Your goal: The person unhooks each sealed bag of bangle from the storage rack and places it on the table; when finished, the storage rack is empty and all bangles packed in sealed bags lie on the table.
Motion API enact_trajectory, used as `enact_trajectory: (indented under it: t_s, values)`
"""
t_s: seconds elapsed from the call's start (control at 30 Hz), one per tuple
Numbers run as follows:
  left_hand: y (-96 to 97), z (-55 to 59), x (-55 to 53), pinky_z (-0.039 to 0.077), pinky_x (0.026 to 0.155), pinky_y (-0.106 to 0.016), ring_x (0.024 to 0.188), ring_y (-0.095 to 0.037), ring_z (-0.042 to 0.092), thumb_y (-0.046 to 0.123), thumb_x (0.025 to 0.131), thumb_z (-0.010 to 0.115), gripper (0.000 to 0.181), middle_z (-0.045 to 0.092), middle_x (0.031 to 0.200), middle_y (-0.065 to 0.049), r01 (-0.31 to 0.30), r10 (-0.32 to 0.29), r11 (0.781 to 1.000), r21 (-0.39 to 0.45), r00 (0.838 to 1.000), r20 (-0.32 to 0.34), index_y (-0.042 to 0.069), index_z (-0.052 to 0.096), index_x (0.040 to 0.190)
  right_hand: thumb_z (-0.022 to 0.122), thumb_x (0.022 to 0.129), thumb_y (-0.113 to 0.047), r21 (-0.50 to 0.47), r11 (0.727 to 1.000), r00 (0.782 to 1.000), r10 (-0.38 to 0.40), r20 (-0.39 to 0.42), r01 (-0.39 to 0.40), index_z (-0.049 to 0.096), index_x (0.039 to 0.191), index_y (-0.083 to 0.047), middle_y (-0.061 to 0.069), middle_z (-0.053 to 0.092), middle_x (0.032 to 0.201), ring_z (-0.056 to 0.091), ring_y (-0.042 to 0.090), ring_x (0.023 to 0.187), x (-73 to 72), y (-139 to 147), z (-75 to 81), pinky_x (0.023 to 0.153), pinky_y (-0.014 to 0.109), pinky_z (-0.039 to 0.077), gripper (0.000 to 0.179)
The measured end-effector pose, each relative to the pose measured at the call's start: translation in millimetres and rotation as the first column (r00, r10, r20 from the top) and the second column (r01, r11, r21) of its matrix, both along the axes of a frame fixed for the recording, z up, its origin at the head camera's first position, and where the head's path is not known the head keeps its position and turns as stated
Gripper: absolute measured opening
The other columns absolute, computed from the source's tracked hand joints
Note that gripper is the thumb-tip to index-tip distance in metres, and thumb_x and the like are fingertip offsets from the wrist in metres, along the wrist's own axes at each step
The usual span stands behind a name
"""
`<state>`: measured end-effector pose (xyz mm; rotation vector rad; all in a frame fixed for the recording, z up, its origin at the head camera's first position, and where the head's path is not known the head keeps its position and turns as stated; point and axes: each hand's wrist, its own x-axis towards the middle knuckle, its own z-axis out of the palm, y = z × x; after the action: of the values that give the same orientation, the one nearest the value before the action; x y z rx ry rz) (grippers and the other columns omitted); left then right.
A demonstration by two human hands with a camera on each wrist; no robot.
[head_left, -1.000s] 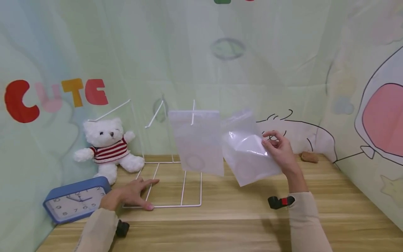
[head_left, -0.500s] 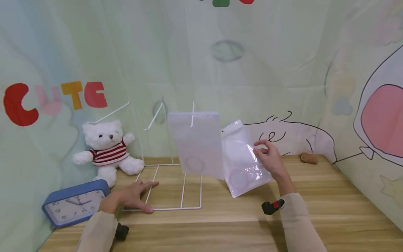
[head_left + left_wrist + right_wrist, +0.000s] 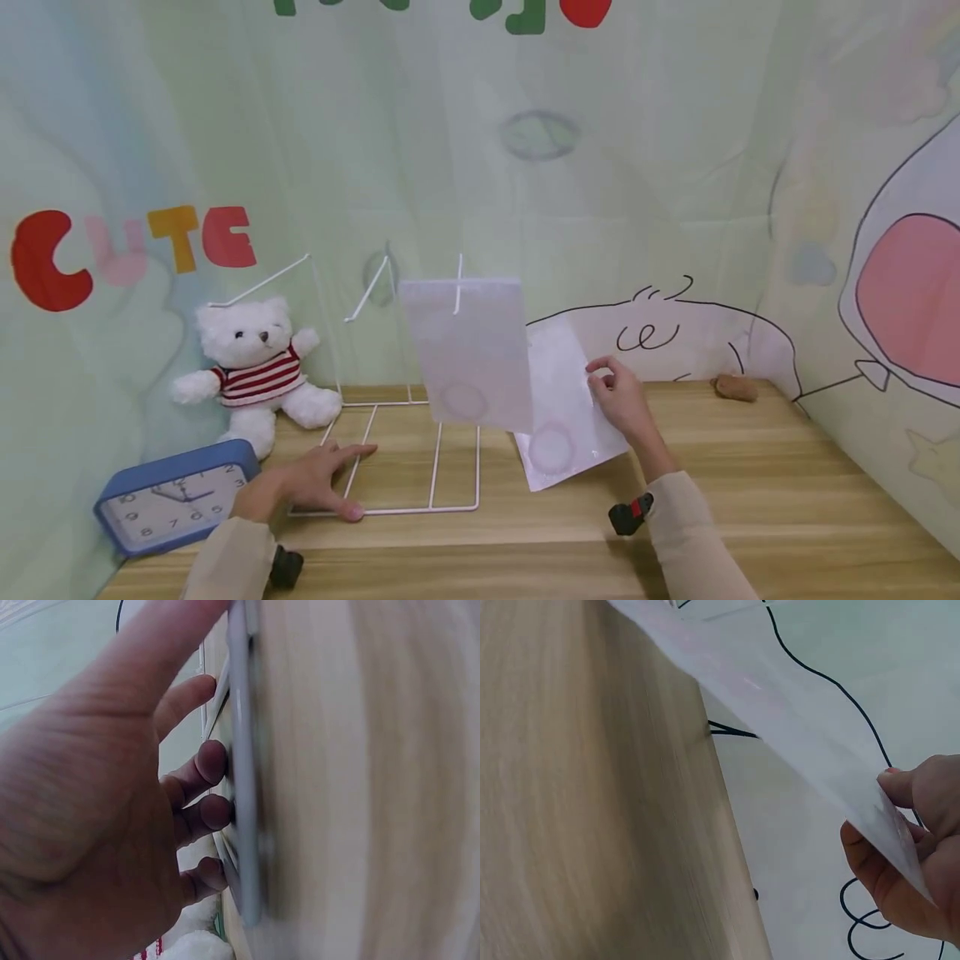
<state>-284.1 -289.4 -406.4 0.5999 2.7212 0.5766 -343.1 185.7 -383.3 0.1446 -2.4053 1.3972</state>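
With its fingers spread, my left hand rests over the left side of the white wire rack's base. The thumb touches the front wire, and in the left wrist view the fingertips meet the base. Between thumb and fingers, my right hand pinches the right edge of a translucent plastic bag, with a faint ring shape low on it. In the right wrist view this bag slants above the table. A similar bag hangs from the rack's right hook and partly covers the held one.
Two other hook arms of the rack carry nothing. A white teddy bear sits behind it at the left, and a blue clock stands near my left wrist. A small brown object lies at the back right of the wooden table.
My right hand has moved left and lower with the plastic bag, which now hangs closer to the bag on the rack. My left hand stays on the base.
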Motion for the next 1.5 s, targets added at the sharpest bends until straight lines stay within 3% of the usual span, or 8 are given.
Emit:
enact_trajectory:
  t_s: [0.1,0.23,0.43,0.63,0.8,1.1,1.23,1.5]
  values:
    - [-0.5,-0.1,0.1,0.04,0.084,-0.048,0.096,-0.025,0.043,0.049,0.075,0.085,0.096,0.043,0.105,-0.009,-0.002,0.002,1.0,-0.002,1.0,0.005,0.014,0.04,0.153,0.056,0.097,-0.002,0.048,0.999,0.999,-0.013,0.036,0.012,0.064,0.105,-0.002,0.008,0.058,0.075,0.049,0.018,0.067,0.3,-4.7,-2.1,0.058,0.028,0.039,0.011]
    - [-1.2,-1.6,1.7,0.039,0.082,-0.046,0.094,-0.024,0.043,0.047,0.075,0.086,0.096,0.043,0.103,-0.009,0.009,-0.009,1.0,0.01,1.0,-0.001,0.013,0.04,0.152,0.054,0.098,-0.002,0.103,0.994,0.992,0.016,0.125,-0.029,0.065,0.103,-0.002,0.01,0.061,0.085,0.051,0.021,0.075,1.8,-8.8,-5.3,0.062,0.029,0.041,0.012]
    - [-0.8,-2.4,1.3,0.039,0.08,-0.045,0.092,-0.024,0.043,0.045,0.075,0.086,0.094,0.044,0.102,-0.009,0.017,-0.017,1.0,0.023,0.999,-0.027,0.012,0.042,0.151,0.055,0.094,0.001,0.164,0.982,0.982,0.07,0.175,-0.099,0.067,0.097,0.001,0.009,0.059,0.08,0.05,0.02,0.073,3.4,-8.7,-6.8,0.063,0.03,0.041,0.012]
    - [1.1,-1.3,3.1,0.04,0.085,-0.05,0.096,-0.025,0.045,0.048,0.075,0.086,0.095,0.045,0.105,-0.009,-0.004,0.004,1.0,0.001,1.0,-0.016,0.015,0.041,0.152,0.055,0.096,0.001,0.149,0.966,0.94,0.159,0.302,-0.211,0.068,0.099,0.0,0.01,0.06,0.085,0.055,0.019,0.07,6.5,-6.1,-8.6,0.055,0.029,0.048,0.013]
    - [2.6,-0.9,4.6,0.041,0.086,-0.052,0.097,-0.026,0.046,0.048,0.075,0.086,0.095,0.046,0.106,-0.01,0.004,-0.004,1.0,0.006,1.0,-0.022,0.013,0.042,0.151,0.057,0.095,0.002,0.192,0.936,0.906,0.212,0.367,-0.296,0.069,0.1,-0.003,0.01,0.062,0.09,0.055,0.019,0.068,9.1,-7.4,-9.0,0.055,0.031,0.048,0.014]
    - [1.0,-0.3,1.7,0.04,0.083,-0.047,0.094,-0.025,0.044,0.048,0.074,0.086,0.096,0.044,0.103,-0.009,-0.004,0.004,1.0,0.004,1.0,-0.026,0.014,0.042,0.152,0.06,0.097,-0.002,0.276,0.886,0.863,0.222,0.454,-0.373,0.069,0.106,-0.005,0.012,0.061,0.104,0.059,0.022,0.075,15.6,-3.5,1.7,0.064,0.034,0.051,0.014]
    - [2.0,0.4,2.0,0.04,0.084,-0.048,0.095,-0.025,0.044,0.048,0.074,0.086,0.096,0.045,0.104,-0.009,-0.011,0.011,1.0,0.005,1.0,-0.015,0.014,0.042,0.152,0.059,0.097,-0.004,0.302,0.874,0.852,0.204,0.483,-0.38,0.069,0.107,-0.004,0.01,0.065,0.097,0.061,0.024,0.074,19.6,2.5,8.5,0.065,0.036,0.051,0.015]
    - [2.0,1.6,4.0,0.041,0.087,-0.051,0.097,-0.026,0.045,0.048,0.074,0.087,0.096,0.046,0.106,-0.01,-0.018,0.018,1.0,0.001,1.0,-0.016,0.013,0.042,0.151,0.057,0.097,-0.002,0.29,0.899,0.886,0.188,0.423,-0.329,0.068,0.111,-0.001,0.013,0.068,0.089,0.064,0.022,0.068,20.9,6.3,17.6,0.059,0.031,0.045,0.018]
